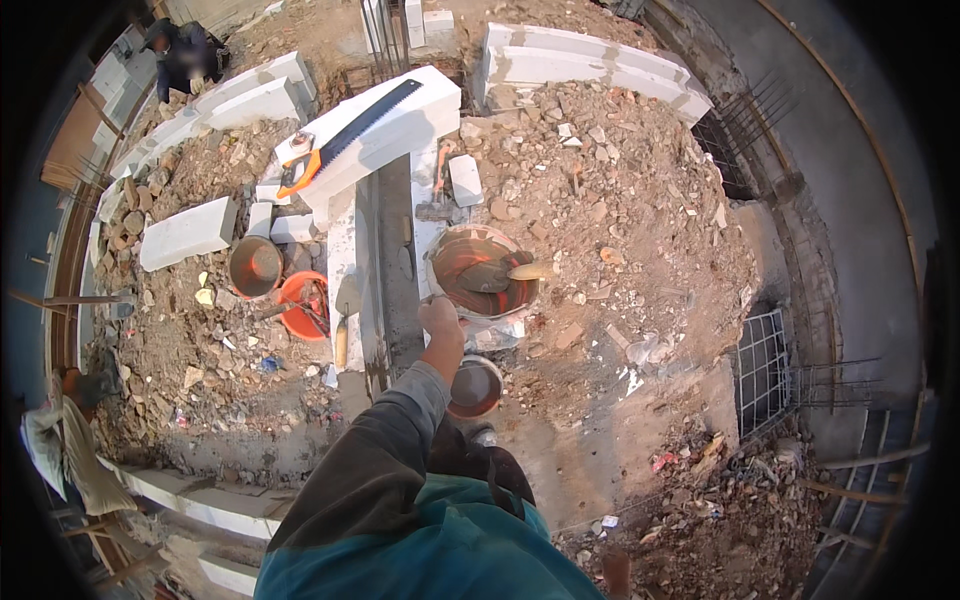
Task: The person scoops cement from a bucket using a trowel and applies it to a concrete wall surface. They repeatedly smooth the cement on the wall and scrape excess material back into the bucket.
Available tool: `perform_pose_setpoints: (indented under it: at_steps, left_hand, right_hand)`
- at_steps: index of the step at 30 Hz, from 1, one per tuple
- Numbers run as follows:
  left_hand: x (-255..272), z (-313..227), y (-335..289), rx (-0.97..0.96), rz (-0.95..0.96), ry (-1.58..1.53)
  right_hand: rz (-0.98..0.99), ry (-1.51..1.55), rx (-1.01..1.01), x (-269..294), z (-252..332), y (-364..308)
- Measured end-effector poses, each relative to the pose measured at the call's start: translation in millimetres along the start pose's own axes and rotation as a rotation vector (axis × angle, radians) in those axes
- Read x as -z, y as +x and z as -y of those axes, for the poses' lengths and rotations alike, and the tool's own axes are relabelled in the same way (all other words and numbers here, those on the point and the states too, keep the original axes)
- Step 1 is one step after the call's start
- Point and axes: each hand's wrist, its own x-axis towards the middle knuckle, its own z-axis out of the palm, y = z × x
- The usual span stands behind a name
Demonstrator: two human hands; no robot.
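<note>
My left hand reaches forward, its fingers closed on the near left rim of a mortar bucket. Grey mortar lies inside, and a trowel rests in it with its pale wooden handle over the right rim. Just below my hand stands a smaller bucket with grey contents. My right hand is not in view. To the left of the hand, a second trowel with a wooden handle lies on a white block strip. A hammer lies beyond the bucket.
A handsaw with an orange handle lies on a large white block. A brown bucket and an orange bucket holding tools stand left. Low block walls edge the rubble. A person crouches far left; a rebar grid stands right.
</note>
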Motion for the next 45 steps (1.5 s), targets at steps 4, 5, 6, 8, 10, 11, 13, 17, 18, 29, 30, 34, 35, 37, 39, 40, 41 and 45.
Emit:
perform_pose_setpoints:
  at_steps: [4,5,6,8,10,11,13,17,18,29,30,34,35,37,39,40,41,45]
  left_hand:
    - [-75.3,-8.7,17.4,0.05,0.116,-0.159]
    - [-90.3,-8.5,31.0,0.032,0.111,-0.1]
    - [-99.7,-6.7,51.3,0.008,0.096,-0.037]
    - [-94.3,10.5,58.9,-0.053,0.087,0.141]
    - [-81.5,27.0,44.1,-0.172,0.096,0.365]
    - [-56.3,38.4,51.5,-0.241,0.261,0.333]
    - [-3.0,53.7,34.1,-0.194,0.06,0.554]
    - [172.0,99.9,48.5,0.013,-0.256,0.688]
    - [236.4,112.4,48.6,-0.068,-0.418,0.609]
    - [404.1,128.9,-66.1,-0.054,-0.848,1.138]
    - [414.0,121.0,-89.4,-0.023,-0.88,1.211]
    - [417.5,113.3,-90.5,-0.039,-0.621,1.339]
    - [429.5,108.1,-91.4,-0.007,-0.627,1.341]
    - [456.3,96.3,-102.2,0.046,-0.685,1.366]
    - [468.3,84.2,-82.8,0.012,-0.724,1.353]
    - [466.0,84.0,-61.3,-0.032,-0.701,1.315]
    - [484.7,75.4,-78.8,-0.02,-0.763,1.306]
    - [518.0,47.9,-111.0,0.077,-0.836,1.313]
  right_hand:
    - [0.068,-0.09,0.031,11.6,42.2,-10.9]
    - [0.094,-0.08,0.017,9.9,49.0,-4.5]
    - [0.123,-0.064,0.006,11.6,57.4,4.5]
    - [0.155,-0.035,-0.014,21.1,64.8,22.3]
    - [0.191,0.014,-0.036,35.4,69.9,47.9]
    - [0.209,0.052,-0.06,45.9,74.6,67.6]
    - [0.245,0.169,-0.151,68.3,89.5,109.9]
    - [0.172,0.15,0.078,108.0,103.6,212.9]
    - [0.211,0.11,0.103,111.2,144.1,224.1]
    - [0.415,0.031,0.413,-81.8,311.6,479.1]
    - [0.533,0.136,0.29,-112.4,389.5,431.2]
    - [0.534,0.567,0.21,-200.1,502.0,459.1]
    - [0.537,0.681,0.14,-225.0,525.0,459.4]
    - [0.529,0.804,0.064,-266.0,569.1,451.7]
    - [0.446,0.913,-0.027,-296.9,606.2,475.8]
    - [0.366,1.048,-0.034,-300.6,614.7,519.9]
    - [0.422,1.088,-0.019,-324.0,619.0,503.1]
    - [0.466,1.034,-0.191,-382.5,634.5,508.1]
